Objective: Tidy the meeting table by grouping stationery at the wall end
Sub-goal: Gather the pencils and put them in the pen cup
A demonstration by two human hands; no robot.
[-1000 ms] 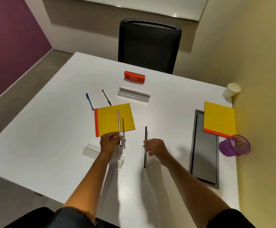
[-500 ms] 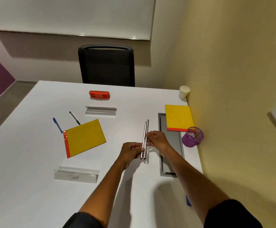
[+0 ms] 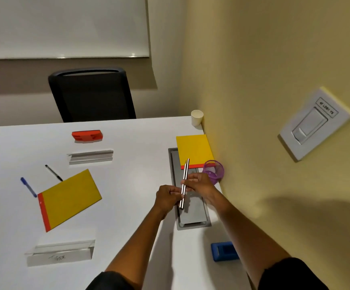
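Note:
Two thin pencils are pressed side by side, held in the air above the grey cable hatch. My left hand pinches their lower part and my right hand grips their middle. A purple mesh pen cup lies on its side against the yellow wall, just right of my right hand. A yellow notepad rests beside it at the wall. A second yellow notepad, a blue pen and a black pen lie on the white table to the left.
A red eraser block, two clear name holders, a white paper cup and a blue block are on the table. A black chair stands at the far end. A wall switch is on the right.
Each hand held one pencil apart near the middle notepad; both hands have come together, joined the pencils and carried them right, over the cable hatch toward the wall.

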